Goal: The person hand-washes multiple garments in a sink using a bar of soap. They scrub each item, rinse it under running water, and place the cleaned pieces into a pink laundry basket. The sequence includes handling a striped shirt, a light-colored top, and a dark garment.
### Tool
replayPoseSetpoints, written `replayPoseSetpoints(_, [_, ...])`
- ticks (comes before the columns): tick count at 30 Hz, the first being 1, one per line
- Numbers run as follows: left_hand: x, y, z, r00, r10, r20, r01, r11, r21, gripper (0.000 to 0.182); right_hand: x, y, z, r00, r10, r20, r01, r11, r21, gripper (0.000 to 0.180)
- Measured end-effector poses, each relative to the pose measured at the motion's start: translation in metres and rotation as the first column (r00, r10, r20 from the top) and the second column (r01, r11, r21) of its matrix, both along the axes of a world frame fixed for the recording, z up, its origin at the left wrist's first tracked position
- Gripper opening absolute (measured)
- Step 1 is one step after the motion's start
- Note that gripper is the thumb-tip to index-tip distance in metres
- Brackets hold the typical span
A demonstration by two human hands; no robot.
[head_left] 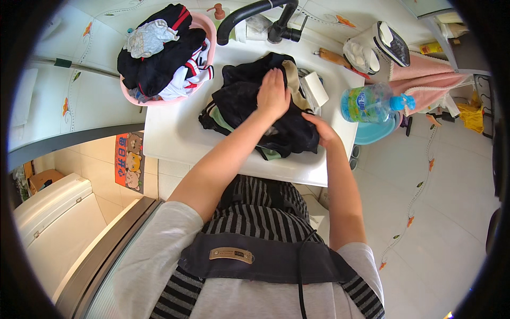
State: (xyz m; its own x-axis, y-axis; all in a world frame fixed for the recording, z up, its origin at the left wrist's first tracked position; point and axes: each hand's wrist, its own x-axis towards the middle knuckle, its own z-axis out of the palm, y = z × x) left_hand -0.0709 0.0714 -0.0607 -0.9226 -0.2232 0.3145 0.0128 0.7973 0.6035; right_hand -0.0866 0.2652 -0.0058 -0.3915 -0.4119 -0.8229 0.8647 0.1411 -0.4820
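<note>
A bunched black garment [239, 97] with beige and pale green parts lies in the white washbasin [179, 139]. My left hand [274, 95] rests flat on top of it, fingers extended and close together. At the garment's right edge, my right hand [326, 131] has its thumb over the cloth; its other fingers are hidden behind the fabric. A white block [314, 88], possibly soap, lies just beyond the cloth on the right.
A black faucet [259, 18] arches over the basin's back. Left stands a pink tub [211, 30] heaped with clothes. A wooden-handled brush [334, 58] lies on the back right rim. A bottle of blue liquid [368, 103] stands at the right edge, near a blue basin [372, 133].
</note>
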Motion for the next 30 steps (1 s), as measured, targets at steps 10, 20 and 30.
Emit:
replayPoseSetpoints(10, [0.010,0.001,0.020,0.981,-0.071,0.183,-0.002,0.928,0.372,0.076,0.015,-0.029,-0.053,0.853,-0.494,0.168,0.521,0.781,-0.344,0.038])
replayPoseSetpoints(20, [0.049,0.022,0.018,0.931,-0.328,0.161,0.297,0.935,0.192,0.079,0.012,-0.028,-0.031,0.841,-0.437,0.318,0.541,0.681,-0.493,0.050])
replayPoseSetpoints(30, [0.082,0.052,0.012,0.902,-0.433,0.007,0.431,0.899,0.075,0.070,-0.049,-0.053,-0.024,0.871,-0.490,-0.031,0.426,0.787,-0.446,0.045])
